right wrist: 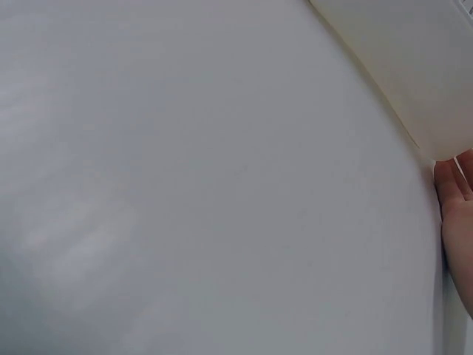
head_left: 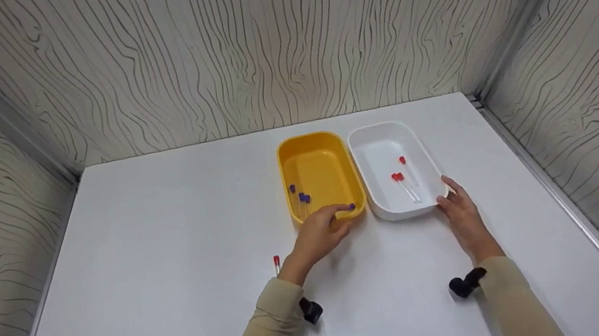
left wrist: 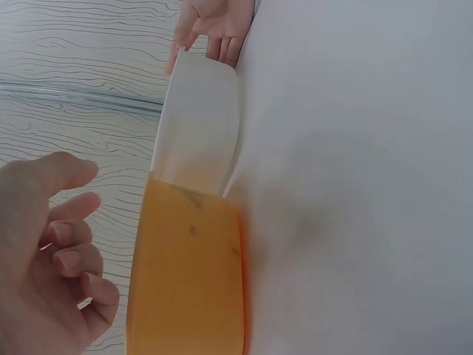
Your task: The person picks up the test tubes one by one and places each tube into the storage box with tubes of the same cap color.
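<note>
My left hand (head_left: 321,236) is over the near edge of a yellow tray (head_left: 319,171), fingers loosely bent. A blue-capped tube (head_left: 351,207) lies by its index fingertip; in the left wrist view nothing shows between the thumb and fingers. Several other clear tubes with blue caps (head_left: 302,197) lie in the yellow tray's left side. My right hand (head_left: 463,218) holds the near right corner of a white tray (head_left: 381,145), thumb and fingers on either side of it. Inside that tray are three clear tubes with red caps (head_left: 400,177).
A red-capped tube (head_left: 276,261) lies on the white table (head_left: 171,256), partly hidden by my left forearm. Both trays stand side by side near the back wall (head_left: 236,54). Metal-edged panels (head_left: 573,112) border the table on both sides.
</note>
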`<move>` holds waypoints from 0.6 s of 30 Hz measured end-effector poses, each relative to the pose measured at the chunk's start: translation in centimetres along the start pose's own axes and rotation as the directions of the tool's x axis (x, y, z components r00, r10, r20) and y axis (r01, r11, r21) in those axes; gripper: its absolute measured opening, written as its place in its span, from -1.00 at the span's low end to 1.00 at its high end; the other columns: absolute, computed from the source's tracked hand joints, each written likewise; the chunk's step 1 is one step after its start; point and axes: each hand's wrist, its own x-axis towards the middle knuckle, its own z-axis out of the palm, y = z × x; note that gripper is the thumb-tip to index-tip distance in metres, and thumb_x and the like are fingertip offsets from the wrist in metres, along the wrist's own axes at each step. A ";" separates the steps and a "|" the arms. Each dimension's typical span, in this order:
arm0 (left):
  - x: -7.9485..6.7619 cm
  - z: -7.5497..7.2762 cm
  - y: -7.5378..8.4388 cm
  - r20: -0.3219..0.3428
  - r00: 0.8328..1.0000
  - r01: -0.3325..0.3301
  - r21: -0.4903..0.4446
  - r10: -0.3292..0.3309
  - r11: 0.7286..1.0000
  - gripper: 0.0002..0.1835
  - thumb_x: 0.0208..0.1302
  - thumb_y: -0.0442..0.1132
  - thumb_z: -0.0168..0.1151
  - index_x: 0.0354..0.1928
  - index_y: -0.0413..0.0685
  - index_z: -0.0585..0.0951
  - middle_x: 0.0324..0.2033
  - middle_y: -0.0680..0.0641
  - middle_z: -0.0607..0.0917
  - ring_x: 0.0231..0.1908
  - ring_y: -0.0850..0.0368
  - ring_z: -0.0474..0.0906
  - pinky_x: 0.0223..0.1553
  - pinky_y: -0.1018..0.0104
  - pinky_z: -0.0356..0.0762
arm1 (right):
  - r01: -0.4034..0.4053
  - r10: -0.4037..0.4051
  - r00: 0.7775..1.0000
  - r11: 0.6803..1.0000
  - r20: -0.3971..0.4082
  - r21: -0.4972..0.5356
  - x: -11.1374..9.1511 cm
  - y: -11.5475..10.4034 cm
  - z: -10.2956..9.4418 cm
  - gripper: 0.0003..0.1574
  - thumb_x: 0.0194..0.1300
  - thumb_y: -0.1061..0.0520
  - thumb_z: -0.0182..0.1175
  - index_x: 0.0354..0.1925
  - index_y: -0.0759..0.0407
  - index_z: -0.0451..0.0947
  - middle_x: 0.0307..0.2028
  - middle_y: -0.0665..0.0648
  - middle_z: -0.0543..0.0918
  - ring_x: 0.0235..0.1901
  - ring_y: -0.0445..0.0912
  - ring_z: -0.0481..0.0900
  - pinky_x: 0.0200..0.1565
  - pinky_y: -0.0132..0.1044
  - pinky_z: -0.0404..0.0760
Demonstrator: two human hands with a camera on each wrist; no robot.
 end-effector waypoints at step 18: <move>-4.9 -3.0 -3.4 -0.077 0.997 0.018 0.031 -0.015 0.999 -0.61 0.29 -0.09 0.25 0.12 -0.04 0.58 -0.31 -0.13 0.67 -0.35 0.12 0.47 -0.29 0.42 0.39 | -0.002 0.002 1.000 1.000 -0.008 0.019 0.2 0.1 0.0 -0.18 0.47 0.16 -0.01 0.51 -0.19 -0.11 0.55 0.15 -0.17 0.54 -0.01 -0.09 0.18 -0.69 0.33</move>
